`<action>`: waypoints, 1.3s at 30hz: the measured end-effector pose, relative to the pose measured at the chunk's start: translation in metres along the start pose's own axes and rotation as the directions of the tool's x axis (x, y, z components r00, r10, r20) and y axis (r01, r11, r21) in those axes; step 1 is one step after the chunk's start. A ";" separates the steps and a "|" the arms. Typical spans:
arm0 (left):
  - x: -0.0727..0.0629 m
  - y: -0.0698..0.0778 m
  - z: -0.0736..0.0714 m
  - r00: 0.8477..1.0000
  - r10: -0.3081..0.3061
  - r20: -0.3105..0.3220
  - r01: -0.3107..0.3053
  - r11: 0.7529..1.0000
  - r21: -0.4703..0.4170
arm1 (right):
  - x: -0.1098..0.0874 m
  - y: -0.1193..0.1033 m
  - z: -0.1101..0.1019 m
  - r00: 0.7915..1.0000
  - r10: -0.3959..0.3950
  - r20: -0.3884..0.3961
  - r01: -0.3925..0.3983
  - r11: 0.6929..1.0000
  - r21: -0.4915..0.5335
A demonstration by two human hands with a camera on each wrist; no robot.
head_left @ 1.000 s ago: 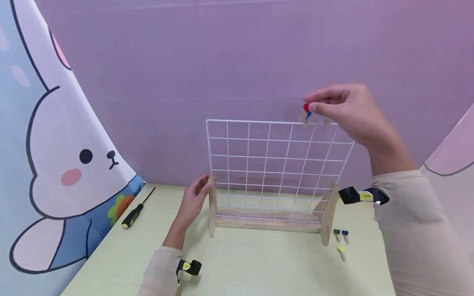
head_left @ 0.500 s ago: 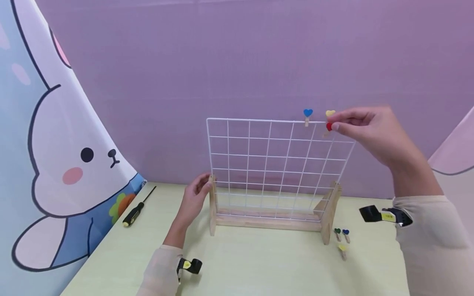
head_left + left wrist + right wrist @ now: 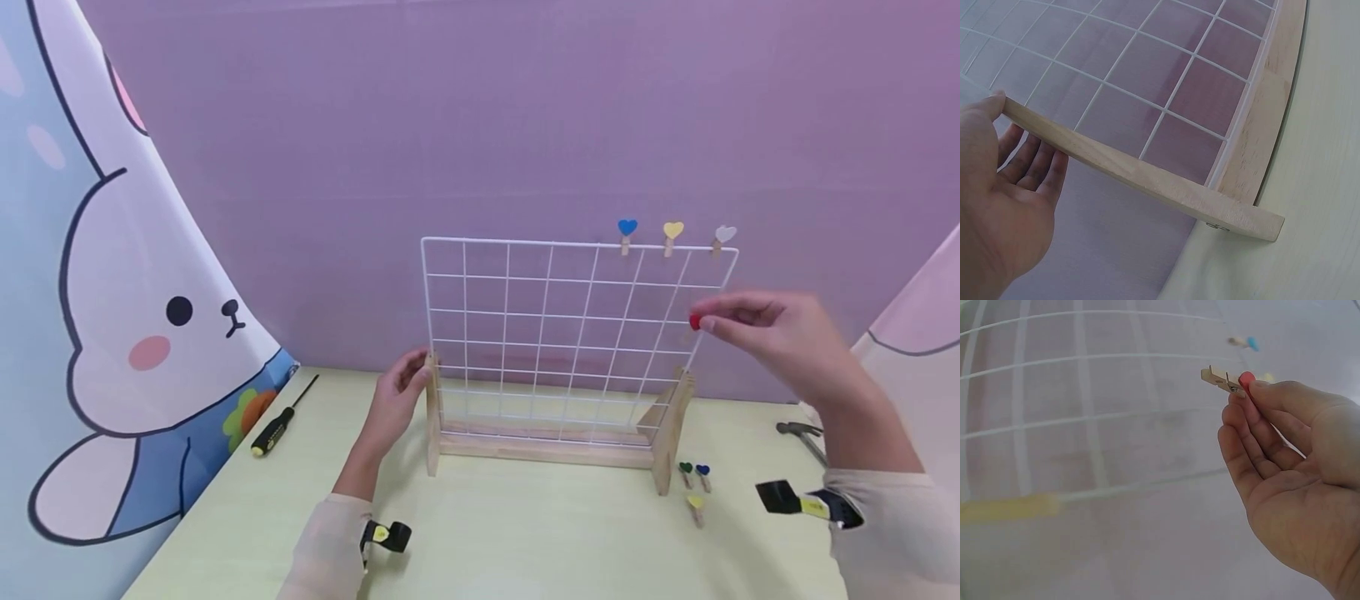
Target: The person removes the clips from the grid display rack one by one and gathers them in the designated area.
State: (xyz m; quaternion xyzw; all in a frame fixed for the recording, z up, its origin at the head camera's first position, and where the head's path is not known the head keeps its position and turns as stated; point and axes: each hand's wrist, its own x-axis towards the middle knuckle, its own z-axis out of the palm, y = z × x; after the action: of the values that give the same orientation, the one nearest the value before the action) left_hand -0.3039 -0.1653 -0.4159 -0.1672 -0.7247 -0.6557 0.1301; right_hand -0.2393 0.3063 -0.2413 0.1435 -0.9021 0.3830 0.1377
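My right hand (image 3: 787, 342) pinches a small wooden clothespin (image 3: 1222, 379) with a red heart between thumb and fingertips, in front of the right side of a white wire grid (image 3: 555, 317). The grid stands upright in a wooden stand (image 3: 540, 452). My left hand (image 3: 397, 392) grips the stand's left post (image 3: 1116, 165), thumb on its upper end and fingers behind it. Along the grid's top bar, at the right, sit a blue heart clothespin (image 3: 627, 228), a pale yellow one (image 3: 672, 231) and a white one (image 3: 724, 234).
On the table, right of the stand, lie a green heart clothespin (image 3: 686, 471), a dark blue one (image 3: 702, 473) and a yellow one (image 3: 696, 507). A hammer (image 3: 802, 430) is partly hidden behind my right wrist. A screwdriver (image 3: 276, 429) lies far left. A purple cloth (image 3: 480, 125) hangs behind.
My right hand has moved right and down from the grid's top bar with the red heart clothespin still held. The white clothespin and hammer have come into view. My left hand stays put.
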 end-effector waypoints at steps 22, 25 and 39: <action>0.000 -0.001 0.000 1.000 -0.010 -0.004 0.010 1.000 0.007 | -0.064 0.101 0.043 0.995 0.041 0.095 -0.049 0.995 0.087; 0.000 -0.001 0.000 1.000 -0.010 -0.003 0.010 1.000 0.009 | -0.073 0.111 0.045 0.994 0.051 0.098 -0.059 0.995 0.080; 0.001 -0.001 0.001 1.000 -0.019 -0.011 0.019 1.000 0.013 | -0.097 0.151 0.054 0.983 0.062 0.170 -0.082 0.990 0.114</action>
State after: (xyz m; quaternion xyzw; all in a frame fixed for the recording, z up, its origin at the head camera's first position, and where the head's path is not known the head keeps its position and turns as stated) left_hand -0.3051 -0.1647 -0.4161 -0.1558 -0.7300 -0.6528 0.1288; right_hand -0.2119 0.3823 -0.4103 0.1503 -0.8904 0.4279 0.0391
